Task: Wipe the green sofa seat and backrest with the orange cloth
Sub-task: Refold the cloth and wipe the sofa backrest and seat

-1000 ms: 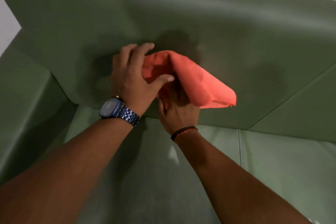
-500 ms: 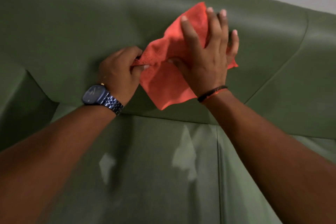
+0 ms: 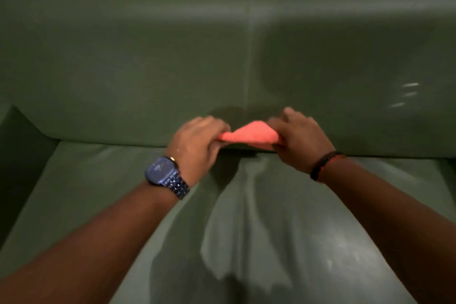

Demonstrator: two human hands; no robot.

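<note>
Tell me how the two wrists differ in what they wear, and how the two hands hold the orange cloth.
The left wrist carries a blue metal-link watch with a large square face; the right wrist carries only a thin dark band with a red strand. The left hand grips the orange cloth at its left end; the right hand grips its right end. Both hands are closed on the cloth, low by the seam between backrest and seat.

The orange cloth (image 3: 249,135), bunched into a low peaked fold, is stretched between the fingers (image 3: 217,136) of the two hands, just above the crease where the smooth green sofa seat (image 3: 103,180) below them meets the upright green backrest (image 3: 148,61) beyond them.
</note>
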